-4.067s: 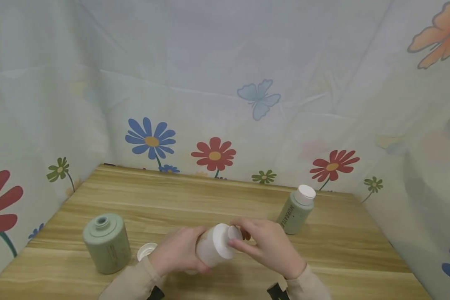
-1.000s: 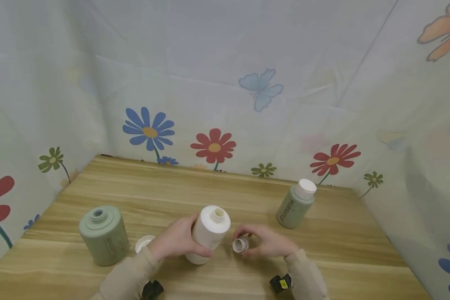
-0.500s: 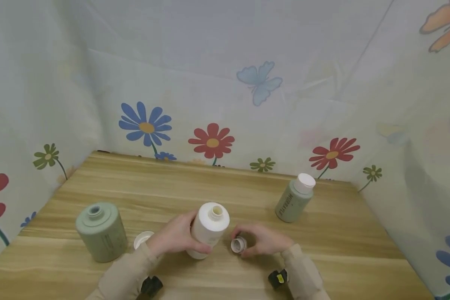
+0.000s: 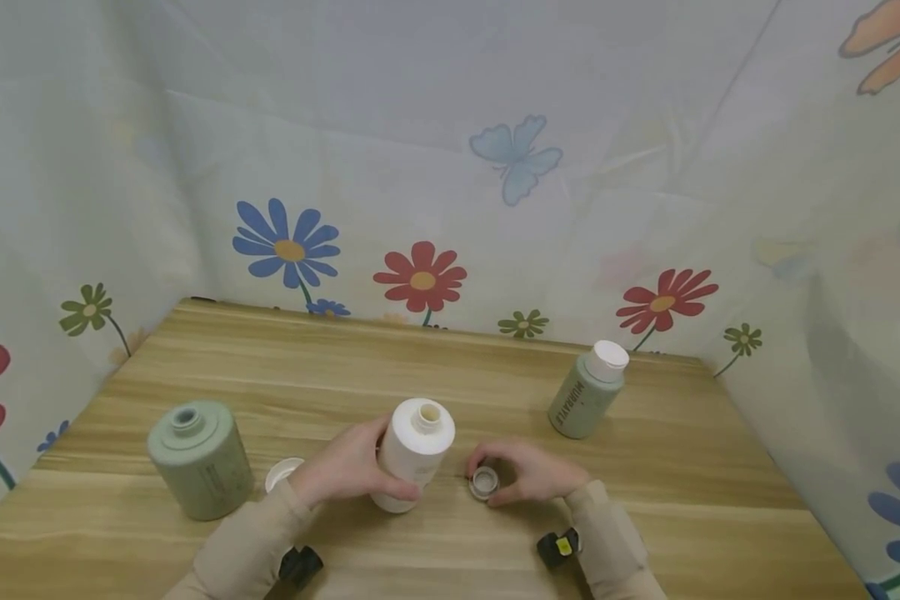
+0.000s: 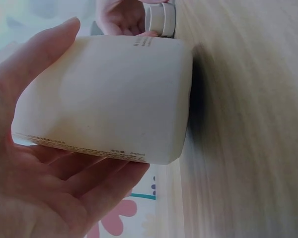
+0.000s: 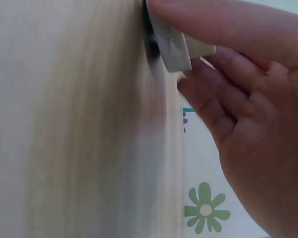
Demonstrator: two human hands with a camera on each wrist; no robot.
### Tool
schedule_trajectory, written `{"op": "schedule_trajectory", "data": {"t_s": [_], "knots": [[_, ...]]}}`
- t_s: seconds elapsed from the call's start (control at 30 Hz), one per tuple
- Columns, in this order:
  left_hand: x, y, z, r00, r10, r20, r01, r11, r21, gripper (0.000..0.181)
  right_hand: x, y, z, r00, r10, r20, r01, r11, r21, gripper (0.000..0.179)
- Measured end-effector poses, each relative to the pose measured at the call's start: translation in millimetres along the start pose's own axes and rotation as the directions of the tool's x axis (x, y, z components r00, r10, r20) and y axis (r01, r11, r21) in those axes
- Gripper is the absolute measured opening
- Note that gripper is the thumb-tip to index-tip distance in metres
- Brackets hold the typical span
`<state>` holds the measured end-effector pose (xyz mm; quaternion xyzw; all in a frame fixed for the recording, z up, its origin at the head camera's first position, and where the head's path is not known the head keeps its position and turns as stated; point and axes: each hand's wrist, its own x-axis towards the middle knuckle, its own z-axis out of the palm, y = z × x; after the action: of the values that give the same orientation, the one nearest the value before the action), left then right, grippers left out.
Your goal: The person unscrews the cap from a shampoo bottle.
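Observation:
My left hand [image 4: 348, 467] grips the side of a white bottle [image 4: 417, 446], fingers and thumb wrapped round it. The bottle leans slightly, its bare neck uppermost and its mouth open. Its base is close to the table in the left wrist view; I cannot tell whether it touches. To the right, my right hand [image 4: 528, 475] pinches a small pale bottle cap [image 4: 484, 483] between thumb and fingers, hollow side up, low over the tabletop. The right wrist view shows part of that cap [image 6: 174, 47] under the thumb.
Left stands a wide green bottle [image 4: 202, 467] without a cap. A white lid [image 4: 282, 473] lies partly hidden behind the left wrist. Farther back on the right is a green bottle [image 4: 585, 404] with a white cap. A flowered curtain [image 4: 420, 167] borders the wooden table [image 4: 345, 354].
The cap was at the tilted bottle's top; now it is off, lowered right of the bottle in my right hand. The bottle stands more upright. Lately the cap's hollow has turned upward.

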<state>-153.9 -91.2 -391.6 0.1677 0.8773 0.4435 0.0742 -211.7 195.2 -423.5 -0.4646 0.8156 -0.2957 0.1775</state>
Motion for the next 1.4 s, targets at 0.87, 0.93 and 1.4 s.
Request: {"op": "schedule_trajectory", "data": {"t_s": [0.87,0.93,1.4], "knots": [[-0.5,-11.2,-2.0,0.997,0.053,0.061,-0.05,0.998,-0.049,0.08,8.2,-15.0,9.4,0.996,-0.041,0.081,0.051,0.991,-0.123,0.043],[-0.8,-9.8,-2.0,0.997,0.052,0.052,-0.05,0.998,-0.038,0.08,8.7,-15.7,8.0,0.995,-0.045,0.084,0.055,0.991,-0.121,0.043],[-15.9,33.3,-31.1,0.995,0.027,-0.094,-0.032,0.999,-0.042,0.095,-14.1,-35.8,-20.5,0.999,0.053,-0.012,-0.054,0.996,-0.076,0.049]]}}
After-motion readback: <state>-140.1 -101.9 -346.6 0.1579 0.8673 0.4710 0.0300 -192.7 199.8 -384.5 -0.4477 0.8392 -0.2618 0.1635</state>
